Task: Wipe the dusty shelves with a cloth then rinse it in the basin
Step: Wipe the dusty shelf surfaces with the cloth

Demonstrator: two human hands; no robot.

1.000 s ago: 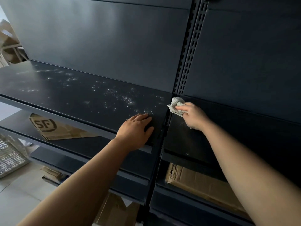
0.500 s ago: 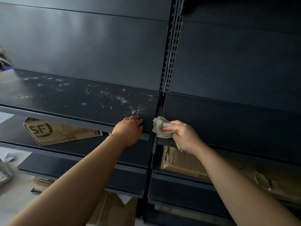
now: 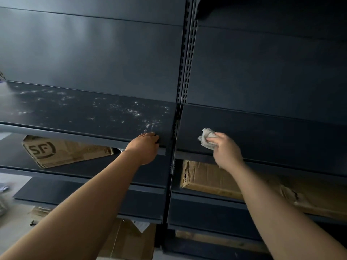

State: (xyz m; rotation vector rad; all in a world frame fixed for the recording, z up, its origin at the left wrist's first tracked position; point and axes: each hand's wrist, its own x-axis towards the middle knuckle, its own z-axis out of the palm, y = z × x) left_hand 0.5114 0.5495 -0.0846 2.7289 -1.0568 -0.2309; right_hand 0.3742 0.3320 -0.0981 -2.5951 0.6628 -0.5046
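Note:
Two dark metal shelves stand side by side at chest height. The left shelf (image 3: 84, 113) carries pale dust specks and finger streaks near its right front corner. My left hand (image 3: 144, 147) grips that shelf's front edge, fingers curled over the lip. My right hand (image 3: 225, 149) holds a crumpled whitish cloth (image 3: 206, 137) against the front left part of the right shelf (image 3: 272, 132), which looks darker and without specks. No basin is in view.
A slotted upright post (image 3: 186, 59) divides the two bays. A cardboard box marked SF (image 3: 56, 151) lies on the lower left shelf, and a worn carton (image 3: 216, 179) on the lower right. More cardboard (image 3: 127, 241) sits at floor level. Pale floor shows at bottom left.
My right hand with the cloth drew from the shelf's back corner to its front, then shifted right along the right shelf. My left hand slid back onto the front edge. The view tilted up.

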